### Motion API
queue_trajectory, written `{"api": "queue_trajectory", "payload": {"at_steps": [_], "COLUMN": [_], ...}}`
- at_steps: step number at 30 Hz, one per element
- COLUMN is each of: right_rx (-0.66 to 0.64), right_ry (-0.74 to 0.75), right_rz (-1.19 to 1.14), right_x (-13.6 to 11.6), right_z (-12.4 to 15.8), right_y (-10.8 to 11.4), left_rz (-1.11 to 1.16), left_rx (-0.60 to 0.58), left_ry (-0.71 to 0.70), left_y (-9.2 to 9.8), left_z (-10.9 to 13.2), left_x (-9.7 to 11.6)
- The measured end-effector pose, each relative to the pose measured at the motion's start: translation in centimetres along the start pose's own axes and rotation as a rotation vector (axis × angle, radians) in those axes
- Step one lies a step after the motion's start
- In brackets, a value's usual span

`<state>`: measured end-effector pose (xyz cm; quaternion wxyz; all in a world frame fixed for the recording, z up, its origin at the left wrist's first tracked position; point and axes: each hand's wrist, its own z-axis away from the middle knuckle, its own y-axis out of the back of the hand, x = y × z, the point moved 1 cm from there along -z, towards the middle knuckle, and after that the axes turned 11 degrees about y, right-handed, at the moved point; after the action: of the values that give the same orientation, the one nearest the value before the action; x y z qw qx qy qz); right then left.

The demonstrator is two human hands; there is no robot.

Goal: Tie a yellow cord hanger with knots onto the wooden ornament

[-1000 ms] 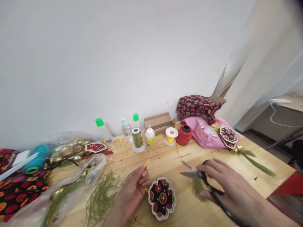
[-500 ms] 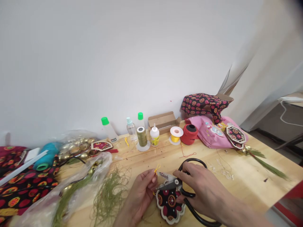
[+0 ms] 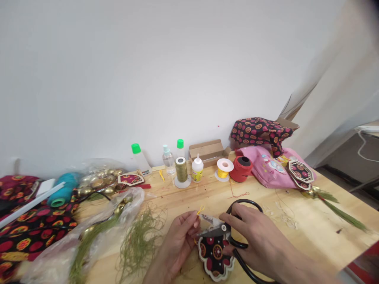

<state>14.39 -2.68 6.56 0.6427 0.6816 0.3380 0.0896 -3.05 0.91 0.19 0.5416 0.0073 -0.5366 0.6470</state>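
My left hand (image 3: 183,232) pinches a thin yellow cord (image 3: 201,209), whose small loop sticks up above the fingertips. In my right hand (image 3: 251,232) are black-handled scissors (image 3: 225,228), their blades parted and pointing left toward the cord and my left fingers. Under the blades lies a scalloped ornament (image 3: 217,256) with a pale wooden rim and dark fabric patterned in red and orange. A bit of yellow cord shows at its upper left edge. Part of the ornament is hidden by the scissors and my right fingers.
Loose green threads (image 3: 142,236) and a plastic bag (image 3: 112,228) lie to the left. Behind stand a green thread spool (image 3: 181,170), a glue bottle (image 3: 197,169), a yellow cord spool (image 3: 224,169) and a red spool (image 3: 241,169). A pink bag (image 3: 263,167) sits at right.
The whole view has shifted slightly, so things appear a little further right. Both hands keep their hold on the cord and the scissors, and the blades remain parted.
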Motion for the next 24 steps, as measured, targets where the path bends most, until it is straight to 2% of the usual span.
{"api": "queue_trajectory", "payload": {"at_steps": [11, 19, 24], "right_rx": [-0.016, -0.053, -0.072], "right_ry": [-0.039, -0.19, -0.232], "right_rz": [-0.079, -0.444, -0.783], "right_x": [0.0, -0.2, 0.2], "right_z": [-0.2, -0.2, -0.2], "right_y": [0.0, -0.2, -1.0], "left_rz": [0.007, -0.032, -0.02], "left_rx": [-0.005, 0.094, 0.164], "left_ry": [-0.023, -0.089, -0.108], "left_y": [-0.1, -0.5, -0.3], "left_z": [0.0, 0.1, -0.1], "left_x": [0.0, 0.4, 0.4]}}
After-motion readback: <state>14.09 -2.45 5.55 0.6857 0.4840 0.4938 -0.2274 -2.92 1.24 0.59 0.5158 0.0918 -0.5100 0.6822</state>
